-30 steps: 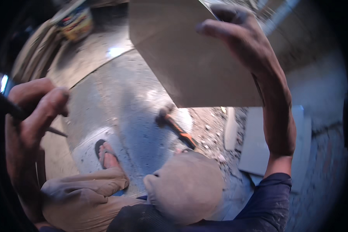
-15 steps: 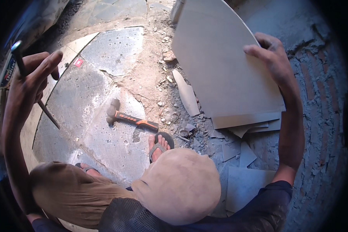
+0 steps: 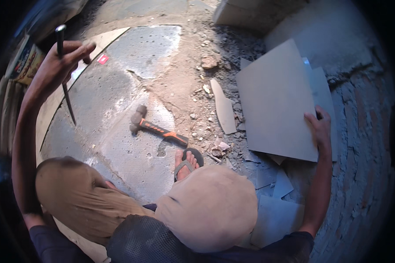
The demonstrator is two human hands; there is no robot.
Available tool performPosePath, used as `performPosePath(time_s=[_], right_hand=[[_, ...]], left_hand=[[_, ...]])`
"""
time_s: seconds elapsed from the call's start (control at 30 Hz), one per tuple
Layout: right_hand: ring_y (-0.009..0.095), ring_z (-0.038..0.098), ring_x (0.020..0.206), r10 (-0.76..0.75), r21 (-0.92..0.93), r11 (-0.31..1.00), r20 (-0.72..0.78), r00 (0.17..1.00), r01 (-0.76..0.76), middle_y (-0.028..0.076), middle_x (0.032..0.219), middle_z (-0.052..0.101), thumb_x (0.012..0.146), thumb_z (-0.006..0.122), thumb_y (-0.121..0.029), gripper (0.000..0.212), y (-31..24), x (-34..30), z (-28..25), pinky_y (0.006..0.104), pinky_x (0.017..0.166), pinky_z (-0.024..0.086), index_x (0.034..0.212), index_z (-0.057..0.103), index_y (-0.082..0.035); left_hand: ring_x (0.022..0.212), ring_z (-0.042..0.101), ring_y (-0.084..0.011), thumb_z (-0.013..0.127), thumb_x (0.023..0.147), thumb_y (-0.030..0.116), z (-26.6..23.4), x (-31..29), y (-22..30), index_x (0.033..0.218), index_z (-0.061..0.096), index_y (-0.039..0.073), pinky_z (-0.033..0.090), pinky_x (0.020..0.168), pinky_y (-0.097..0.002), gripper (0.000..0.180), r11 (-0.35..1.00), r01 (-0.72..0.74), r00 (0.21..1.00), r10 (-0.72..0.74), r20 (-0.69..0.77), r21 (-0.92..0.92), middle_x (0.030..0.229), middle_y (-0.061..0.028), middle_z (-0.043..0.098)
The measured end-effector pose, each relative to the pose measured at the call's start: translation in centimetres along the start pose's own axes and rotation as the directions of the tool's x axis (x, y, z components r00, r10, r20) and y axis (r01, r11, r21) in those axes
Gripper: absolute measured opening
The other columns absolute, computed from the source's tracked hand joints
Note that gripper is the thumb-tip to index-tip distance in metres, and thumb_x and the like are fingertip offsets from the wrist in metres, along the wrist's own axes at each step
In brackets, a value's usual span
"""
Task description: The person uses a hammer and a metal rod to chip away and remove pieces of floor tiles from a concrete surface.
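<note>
My left hand [image 3: 62, 65] is raised at the left, closed round a long steel chisel [image 3: 70, 105] with a shiny round head. The rod slants down toward the floor; whether its tip touches cannot be told. On the right, my right hand [image 3: 319, 125] grips the right edge of a large, flat grey tile [image 3: 274, 103], thumb on its face. The tile stands tilted over rubble, in front of another pale sheet [image 3: 327, 101] beside the wall. A hammer [image 3: 160, 131] with a black and orange handle lies on the floor between my hands, near my sandalled foot [image 3: 184, 164].
Loose rubble [image 3: 202, 114] and a long tile shard [image 3: 223, 107] lie along the middle right. More broken tile pieces [image 3: 276, 219] rest at the lower right. A rough brick wall [image 3: 360, 144] runs along the right. At the left stands a printed container [image 3: 28, 61].
My right hand has lowered the tile away from me, down toward the wall side. My left hand still holds the chisel, now a little higher and farther right in view.
</note>
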State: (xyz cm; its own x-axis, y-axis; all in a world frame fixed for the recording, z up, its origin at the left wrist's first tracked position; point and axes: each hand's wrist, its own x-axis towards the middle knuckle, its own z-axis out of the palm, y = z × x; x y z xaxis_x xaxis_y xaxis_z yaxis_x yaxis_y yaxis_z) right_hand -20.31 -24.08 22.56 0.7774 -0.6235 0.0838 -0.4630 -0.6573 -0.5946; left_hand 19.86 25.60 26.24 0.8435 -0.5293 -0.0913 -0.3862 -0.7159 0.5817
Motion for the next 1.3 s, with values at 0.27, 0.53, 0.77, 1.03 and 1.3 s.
performPosePath(time_s=[0.27, 0.53, 0.77, 1.03, 1.3], right_hand=[[0.025, 0.059, 0.098, 0.154, -0.282, 0.942, -0.12, 0.981, -0.183, 0.016, 0.108, 0.063, 0.091, 0.064, -0.021, 0.04, 1.5, 0.8, 0.1, 0.0369, 0.089, 0.046, 0.118, 0.06, 0.008], [0.035, 0.054, 0.119, 0.125, -0.371, 0.899, -0.295, 0.947, -0.234, 0.027, 0.132, 0.054, 0.091, 0.057, -0.009, 0.051, 11.1, 2.2, -2.6, 0.0425, 0.103, 0.041, 0.137, 0.046, 0.009], [0.03, 0.06, 0.107, 0.109, -0.483, 0.815, -0.416, 0.903, -0.321, 0.02, 0.119, 0.063, 0.087, 0.065, -0.027, 0.047, -2.6, -0.3, 3.4, 0.0394, 0.094, 0.047, 0.125, 0.061, 0.001], [0.031, 0.058, 0.12, 0.127, -0.41, 0.907, 0.04, 0.991, -0.1, 0.019, 0.13, 0.062, 0.091, 0.069, -0.043, 0.054, -15.5, -1.3, 12.1, 0.0393, 0.103, 0.045, 0.129, 0.062, -0.004], [0.031, 0.057, 0.116, -0.037, 0.153, 0.986, 0.566, 0.824, -0.061, 0.024, 0.129, 0.057, 0.091, 0.069, -0.016, 0.059, -12.4, -5.9, 38.9, 0.0384, 0.1, 0.044, 0.142, 0.044, 0.001]], left_hand=[[0.043, 0.042, -0.0038, 0.061, 0.097, 0.043, -8.8, -1.9, -4.1, 0.093, 0.071, 0.009, 0.03, 0.042, -0.0241, 0.035, 1.0, 0.011, 0.945, -0.014, -0.328, -0.012, 0.05, 0.006, 0.046], [0.045, 0.047, -0.0089, 0.064, 0.094, 0.048, -5.9, -2.8, -16.8, 0.079, 0.075, 0.008, 0.037, 0.046, -0.0284, 0.044, 0.957, -0.238, 0.66, 0.286, -0.695, 0.168, 0.054, 0.0021, 0.059], [0.043, 0.051, -0.0136, 0.063, 0.097, 0.039, -1.3, -4.3, -16.1, 0.078, 0.073, 0.007, 0.042, 0.045, -0.0333, 0.038, 0.987, -0.155, 0.866, 0.123, -0.486, -0.028, 0.057, -0.008, 0.063], [0.044, 0.062, -0.0215, 0.066, 0.094, 0.029, 1.8, -6.6, -18.0, 0.071, 0.068, 0.004, 0.048, 0.046, -0.039, 0.034, 0.951, -0.304, 0.707, 0.261, -0.657, 0.051, 0.055, -0.0126, 0.064], [0.046, 0.062, -0.028, 0.06, 0.097, 0.037, 7.0, -10.5, -23.6, 0.063, 0.059, 0.006, 0.05, 0.046, -0.0413, 0.046, 0.981, -0.109, 0.787, 0.185, -0.589, 0.162, 0.054, -0.014, 0.06]])
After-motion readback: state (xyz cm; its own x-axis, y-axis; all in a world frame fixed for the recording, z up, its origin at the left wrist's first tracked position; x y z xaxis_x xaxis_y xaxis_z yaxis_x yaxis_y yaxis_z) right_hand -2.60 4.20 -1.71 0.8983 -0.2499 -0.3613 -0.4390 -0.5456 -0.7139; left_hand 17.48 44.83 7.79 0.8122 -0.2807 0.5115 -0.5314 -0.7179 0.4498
